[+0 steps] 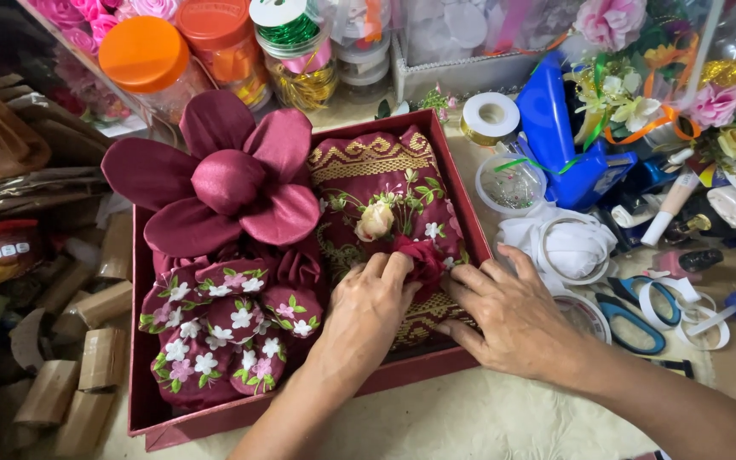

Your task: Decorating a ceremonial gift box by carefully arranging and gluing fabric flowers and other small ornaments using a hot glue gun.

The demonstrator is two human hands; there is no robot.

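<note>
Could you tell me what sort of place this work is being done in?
Probably a craft or gift-decorating workspace: ribbon spools, artificial flowers and scissors crowd the table around a maroon gift box of folded fabric.

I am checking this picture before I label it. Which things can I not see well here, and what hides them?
- Small red flower, head view: the left hand and right hand cover its base; how it is fixed is hidden.
- Patterned cloth: its lower part lies under both hands.
- Scissors: blades hidden behind the right hand.
- Orange-lidded jar: cut off by the top edge.
- Red box: its floor is covered by cloth.
</note>
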